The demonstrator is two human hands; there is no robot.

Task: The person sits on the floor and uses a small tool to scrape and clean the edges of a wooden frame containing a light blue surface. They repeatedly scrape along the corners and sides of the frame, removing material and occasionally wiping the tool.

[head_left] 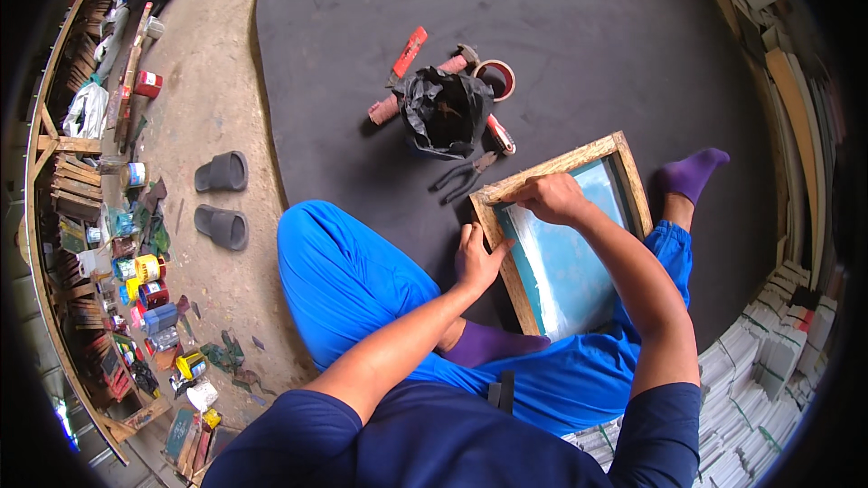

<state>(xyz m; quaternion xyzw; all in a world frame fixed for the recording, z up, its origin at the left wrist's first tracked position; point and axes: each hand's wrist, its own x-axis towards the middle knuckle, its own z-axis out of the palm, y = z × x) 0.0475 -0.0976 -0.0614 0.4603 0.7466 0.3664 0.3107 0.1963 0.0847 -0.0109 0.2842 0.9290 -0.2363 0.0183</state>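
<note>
Landmark: the wooden frame [635,183].

The black mat [588,54] was the largest item and extended beyond the frame on its far side. The frame lay slantwise between the person's bent legs, spanned by a pale-blue panel [570,267] streaked white.

Handling (judgement): probably light; rails stiff, panel thin and easily marked or torn. Smear possibly wet and slippery. Best hold: the bare wood of the side rails, keeping off the panel.

A black bag-lined container [418,122] stood beyond the frame, to its left. Left hand [479,264]: grasping the frame's left rail, thumb lying over the wood. Right hand [553,199]: fingers curled at the frame's far left corner; could not tell whether anything was pinched beneath them.

Pliers [470,173] lay just beside that same corner of the frame. A tape roll [509,90] sat farther off, beyond the frame's far rail.

Labels: no writing was made out on the frame. Well left of it, a yellow can [149,268] and a dark red can [154,294] seemed to carry labels, their print too small to read.
</note>
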